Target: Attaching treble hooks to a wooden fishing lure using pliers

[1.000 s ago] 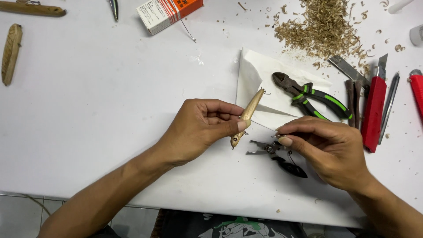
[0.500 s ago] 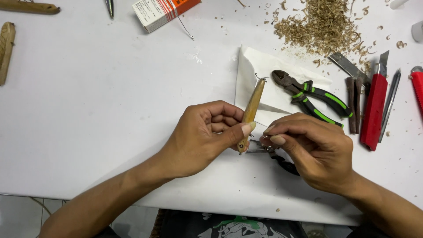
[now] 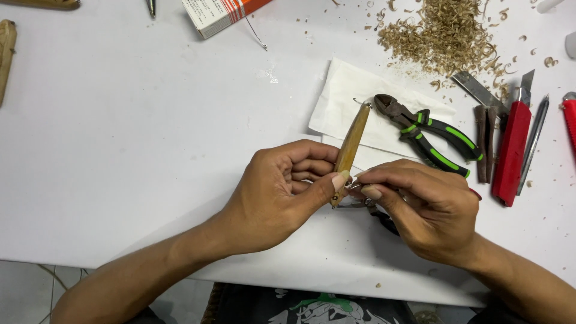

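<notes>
Wood, pale and slim: the carved stick (image 3: 351, 144) stands tilted at frame centre, its lower end pinched in my left hand (image 3: 282, 192). It looks light, stiff and smooth, so my grip stays low on the shaft. My right hand (image 3: 423, 210) is closed on a small dark tool (image 3: 384, 219) touching its base, above the tabletop (image 3: 150, 132).
</notes>
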